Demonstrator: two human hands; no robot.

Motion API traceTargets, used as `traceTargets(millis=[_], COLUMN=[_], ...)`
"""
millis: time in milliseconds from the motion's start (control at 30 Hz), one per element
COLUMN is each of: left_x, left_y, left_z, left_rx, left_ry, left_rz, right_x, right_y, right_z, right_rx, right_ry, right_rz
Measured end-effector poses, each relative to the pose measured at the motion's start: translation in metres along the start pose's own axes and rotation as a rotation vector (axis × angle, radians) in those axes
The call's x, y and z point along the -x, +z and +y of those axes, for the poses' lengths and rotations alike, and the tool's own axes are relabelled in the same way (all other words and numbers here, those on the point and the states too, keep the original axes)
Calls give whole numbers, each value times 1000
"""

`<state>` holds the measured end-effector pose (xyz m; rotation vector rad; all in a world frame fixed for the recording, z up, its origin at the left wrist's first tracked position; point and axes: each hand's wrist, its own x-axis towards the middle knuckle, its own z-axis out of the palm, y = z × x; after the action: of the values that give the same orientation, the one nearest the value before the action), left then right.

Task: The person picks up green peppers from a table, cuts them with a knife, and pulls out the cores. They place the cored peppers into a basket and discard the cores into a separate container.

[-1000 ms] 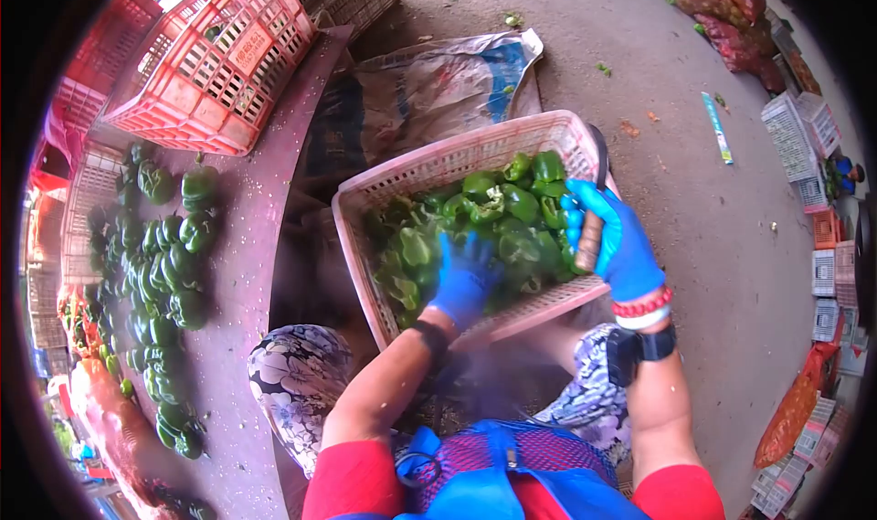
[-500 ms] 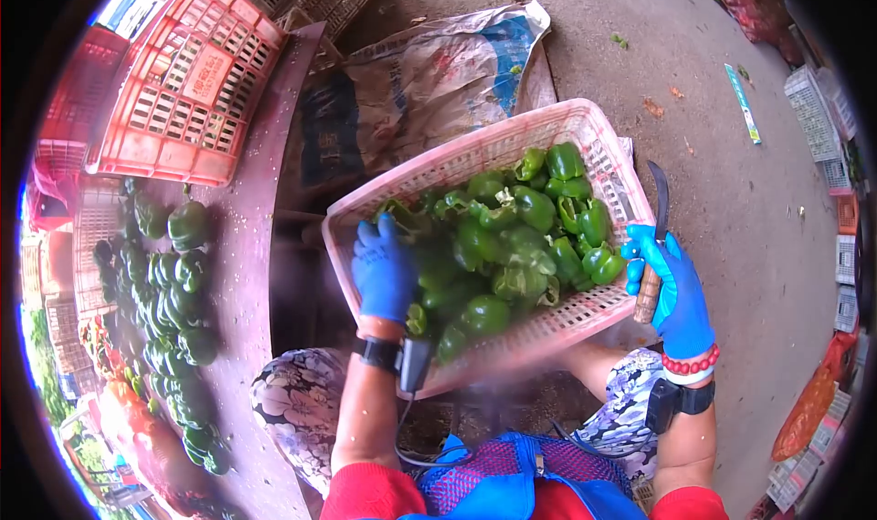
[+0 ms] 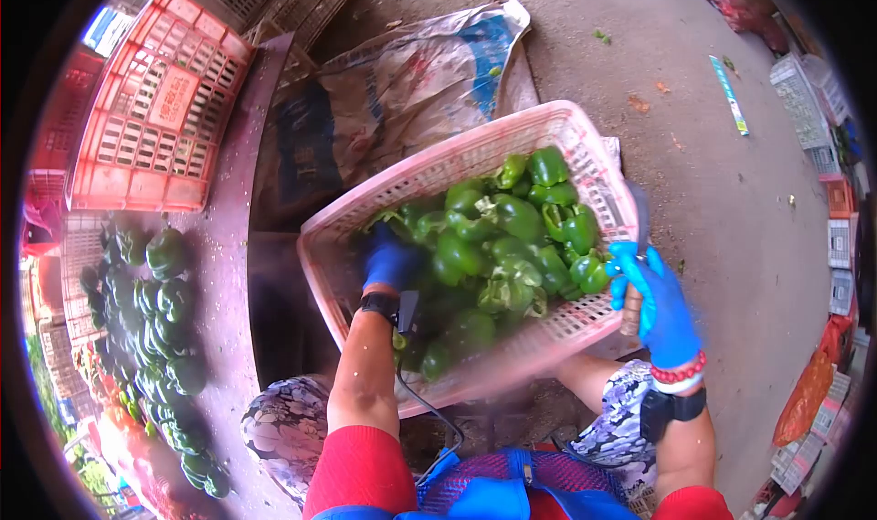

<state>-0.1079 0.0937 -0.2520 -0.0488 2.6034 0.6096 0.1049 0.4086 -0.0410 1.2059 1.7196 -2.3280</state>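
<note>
A pink plastic crate (image 3: 448, 159) rests tilted in front of me, with many green peppers (image 3: 516, 218) inside. My left hand (image 3: 391, 262), in a blue glove, reaches down into its left part among the peppers; its fingers are blurred and hidden. At the crate's right end, my right hand (image 3: 653, 296), also gloved in blue, is closed around the wooden handle of a knife (image 3: 632, 310). The curved blade points up beside the crate's rim.
On a board (image 3: 224, 273) at the left lie rows of green peppers (image 3: 169, 328) and an upturned red crate (image 3: 174, 100). A printed sack (image 3: 402, 81) lies behind the pink crate. Orange net bags (image 3: 804, 397) and more crates line the right edge.
My left hand has gone deeper into the crate. My right hand still grips the knife and has turned slightly. The whole view has shifted, with the scene a little further left.
</note>
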Motion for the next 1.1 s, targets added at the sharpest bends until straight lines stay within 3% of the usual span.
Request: traceTargets(millis=[200, 300, 333, 433, 467, 567, 700, 767, 900, 1033, 1100], left_x=[20, 76, 79, 49, 49, 98, 153, 175, 153, 157, 157], left_y=[-51, -71, -59, 8, 23, 28, 36, 35, 65, 98, 107], left_z=[17, 80, 87, 84, 91, 123, 139, 151, 161, 168, 172], left_rx=[-307, -520, -425, -38, -102, -225, -177, -189, -353, -393, -464], left_ry=[133, 239, 410, 629, 530, 648, 1029, 1071, 801, 1067, 991], left_rz=[-166, 76, 121, 40, -43, -14, -77, -401, -483, -156, -235], right_x=[8, 17, 19, 21, 19, 17, 23, 26, 34, 49, 51], right_y=[-4, -16, -20, -31, -31, -30, -31, -31, -36, -32, -32], right_z=[-12, -19, -20, -22, -24, -24, -28, -29, -32, -43, -42], right_rx=[-55, -57, -73, -74, -87, -107, -50, -49, -49, -76, -79], right_ry=[-84, -145, -162, -180, -172, -192, -190, -159, -150, -147, -159], right_rz=[32, 65, 76, 101, 115, 106, 77, 94, 99, 73, 62])
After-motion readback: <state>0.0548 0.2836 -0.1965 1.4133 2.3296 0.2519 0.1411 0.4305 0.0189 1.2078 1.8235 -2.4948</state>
